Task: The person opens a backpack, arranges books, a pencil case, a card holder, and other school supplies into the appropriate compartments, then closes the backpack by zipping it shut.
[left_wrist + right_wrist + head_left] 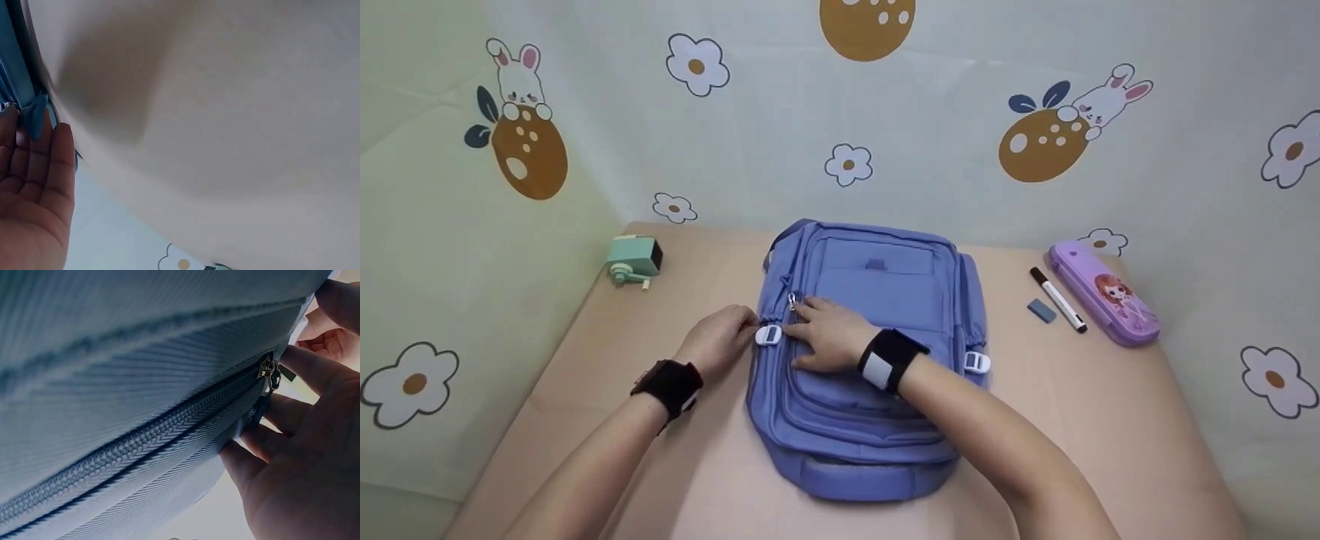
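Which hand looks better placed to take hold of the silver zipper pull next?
Probably the right hand: its fingers spread over the backpack close to the zipper pull, while the left hand is at the bag's side by a white buckle.

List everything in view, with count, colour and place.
Backpack: one, blue, table middle
Buckles: two, white, backpack's sides
Zip pull: at least one, metallic, backpack's front
Crank device: one, mint, back left
Pencil case: one, purple, back right
Marker: one, white with dark ends, by pencil case
Small block: one, greyish blue, by marker
Table: one, peach, beneath backpack
Cloth: count unclear, pale printed, behind table
Wristbands: two, black, both arms
Forearms: two, bare, lower edge
Left hand: one, bare, by the left buckle
Right hand: one, bare, on the backpack's front
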Demonstrator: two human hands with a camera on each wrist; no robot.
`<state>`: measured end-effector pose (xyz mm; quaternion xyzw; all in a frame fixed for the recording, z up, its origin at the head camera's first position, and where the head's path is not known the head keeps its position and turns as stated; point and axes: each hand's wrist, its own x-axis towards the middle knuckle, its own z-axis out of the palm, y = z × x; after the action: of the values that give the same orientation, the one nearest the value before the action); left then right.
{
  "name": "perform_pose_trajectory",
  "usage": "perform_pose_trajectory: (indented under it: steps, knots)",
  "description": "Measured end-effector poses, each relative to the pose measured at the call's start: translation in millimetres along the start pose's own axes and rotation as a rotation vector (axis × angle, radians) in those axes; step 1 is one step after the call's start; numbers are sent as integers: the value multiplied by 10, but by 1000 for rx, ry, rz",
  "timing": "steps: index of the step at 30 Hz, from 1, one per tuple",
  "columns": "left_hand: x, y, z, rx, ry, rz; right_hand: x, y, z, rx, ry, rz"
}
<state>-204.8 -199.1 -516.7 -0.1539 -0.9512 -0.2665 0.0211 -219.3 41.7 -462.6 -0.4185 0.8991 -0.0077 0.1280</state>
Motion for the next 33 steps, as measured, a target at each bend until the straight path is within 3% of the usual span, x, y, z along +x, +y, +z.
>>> perform_pose_trajectory:
  steps: [7,19,27,33]
  knots:
    - [-113,1,-40,-3,-28,68,6,3,11,-6,-6,-8]
    - [-322,78,-154,9,-172,127,-7,-7,0,23,-9,6]
    - [-352,77,-92,21,-117,164,-77,-54,12,49,33,-10]
    - [-379,60,-57,29,-95,171,-410,-344,23,-52,73,-144]
